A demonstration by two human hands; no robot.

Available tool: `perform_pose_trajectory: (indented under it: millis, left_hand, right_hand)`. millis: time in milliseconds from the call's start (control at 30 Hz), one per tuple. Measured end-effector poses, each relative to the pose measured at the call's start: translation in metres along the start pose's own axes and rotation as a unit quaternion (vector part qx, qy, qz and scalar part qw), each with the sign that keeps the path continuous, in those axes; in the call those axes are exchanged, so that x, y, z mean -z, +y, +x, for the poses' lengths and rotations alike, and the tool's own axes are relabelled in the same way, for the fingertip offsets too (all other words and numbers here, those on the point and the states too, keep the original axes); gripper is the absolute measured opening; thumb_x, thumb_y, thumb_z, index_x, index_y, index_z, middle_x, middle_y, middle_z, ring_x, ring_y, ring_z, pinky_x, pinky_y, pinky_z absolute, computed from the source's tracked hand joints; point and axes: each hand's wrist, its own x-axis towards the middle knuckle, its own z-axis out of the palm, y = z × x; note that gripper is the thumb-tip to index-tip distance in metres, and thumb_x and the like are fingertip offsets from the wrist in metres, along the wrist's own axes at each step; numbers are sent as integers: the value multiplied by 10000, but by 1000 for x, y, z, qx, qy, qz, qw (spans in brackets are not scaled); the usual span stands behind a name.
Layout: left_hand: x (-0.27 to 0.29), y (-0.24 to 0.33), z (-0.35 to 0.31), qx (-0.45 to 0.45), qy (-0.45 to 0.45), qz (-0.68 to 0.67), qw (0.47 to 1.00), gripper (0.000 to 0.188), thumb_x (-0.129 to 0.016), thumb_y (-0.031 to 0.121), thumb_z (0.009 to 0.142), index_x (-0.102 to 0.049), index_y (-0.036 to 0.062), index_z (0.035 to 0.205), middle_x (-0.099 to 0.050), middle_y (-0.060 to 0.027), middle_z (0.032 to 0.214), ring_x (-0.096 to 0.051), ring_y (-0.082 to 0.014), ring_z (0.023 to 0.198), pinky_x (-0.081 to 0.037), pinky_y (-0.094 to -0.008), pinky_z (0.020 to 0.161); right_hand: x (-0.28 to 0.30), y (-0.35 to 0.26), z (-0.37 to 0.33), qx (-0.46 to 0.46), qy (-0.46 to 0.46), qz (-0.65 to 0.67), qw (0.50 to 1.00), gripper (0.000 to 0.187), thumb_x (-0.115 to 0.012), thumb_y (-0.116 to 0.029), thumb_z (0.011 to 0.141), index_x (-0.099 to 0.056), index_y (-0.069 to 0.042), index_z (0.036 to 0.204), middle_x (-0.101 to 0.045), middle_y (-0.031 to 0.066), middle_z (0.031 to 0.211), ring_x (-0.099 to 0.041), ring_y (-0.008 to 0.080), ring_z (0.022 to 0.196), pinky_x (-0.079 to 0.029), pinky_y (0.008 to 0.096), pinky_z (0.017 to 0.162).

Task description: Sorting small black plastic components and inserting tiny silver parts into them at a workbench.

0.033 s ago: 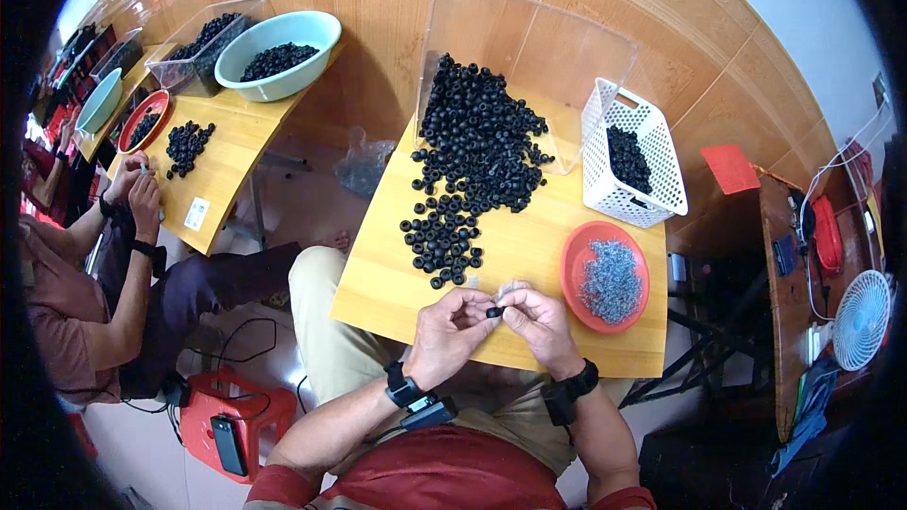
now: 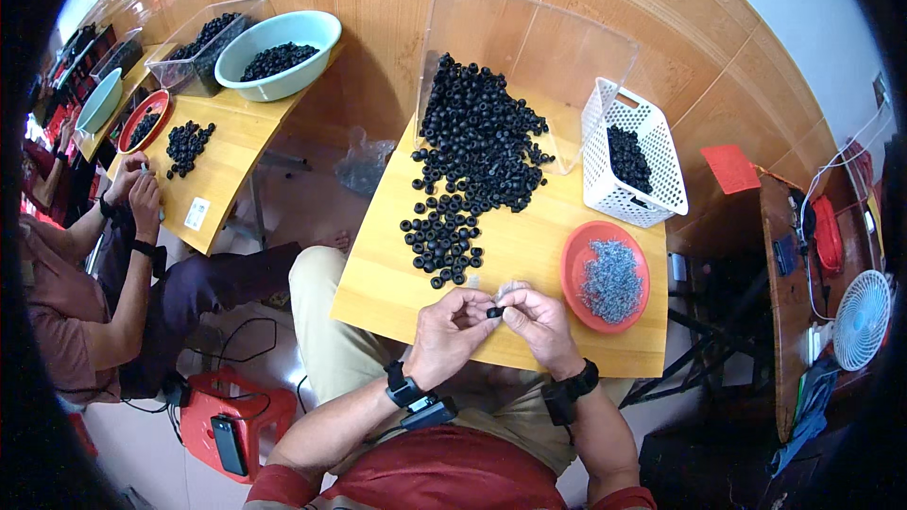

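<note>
The left hand and right hand, barely open, pinch 1 black part. The table bears 1 red plate and 1 white basket.

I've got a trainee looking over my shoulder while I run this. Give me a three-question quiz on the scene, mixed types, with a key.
1. Multiple choice: what is at the fingertips where the left hand and right hand meet?
A) a red card
B) a small black part
C) a white cable

2. True or false: the white basket stands to the left of the pile of black parts.

3. Fill in the colour: the small blue-grey pieces lie on a round ____ plate.

Key:
1. B
2. False; it stands to the right.
3. red
</note>
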Motion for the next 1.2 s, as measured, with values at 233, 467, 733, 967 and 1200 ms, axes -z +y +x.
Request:
perform_pose_trajectory:
  millis: [233,467,733,967,1200]
  left_hand:
    - [0,-2,0,0,-1,18,1000,297,-756,15,840,-612,4,1099,-703,-51,958,-664,-98,877,-563,-251,802]
    - [0,0,0,-6,-4,51,999,297,-769,25,829,-613,3,1081,-707,-60,947,-673,-107,872,-572,-262,802]
    - [3,5,1,-30,15,105,994,306,-800,67,806,-624,2,1048,-698,-54,880,-662,-101,814,-562,-256,736]
    - [5,9,2,-71,23,172,982,265,-806,77,785,-647,13,988,-687,-57,843,-656,-126,763,-547,-264,707]
    - [6,12,4,-111,18,218,970,270,-810,92,764,-671,29,987,-684,-84,863,-671,-188,830,-539,-304,739]
  right_hand:
    - [0,1,-4,-75,15,74,994,100,-594,-75,966,-639,-6,1023,-591,25,1123,-564,116,1019,-463,282,923]
    - [1,3,-6,-65,14,98,993,111,-599,-73,967,-639,-8,1047,-572,20,1107,-555,107,988,-468,251,833]
    - [0,7,-3,-91,-13,94,991,140,-576,-118,986,-635,-9,1051,-618,27,1098,-584,108,995,-481,265,881]
    - [-5,-10,-5,-175,10,183,967,183,-560,-133,995,-633,-18,1117,-673,79,1093,-654,170,1004,-556,358,901]
    - [-6,-5,-6,-176,18,220,959,185,-546,-131,1001,-627,-4,1109,-668,89,1075,-667,180,978,-573,371,884]
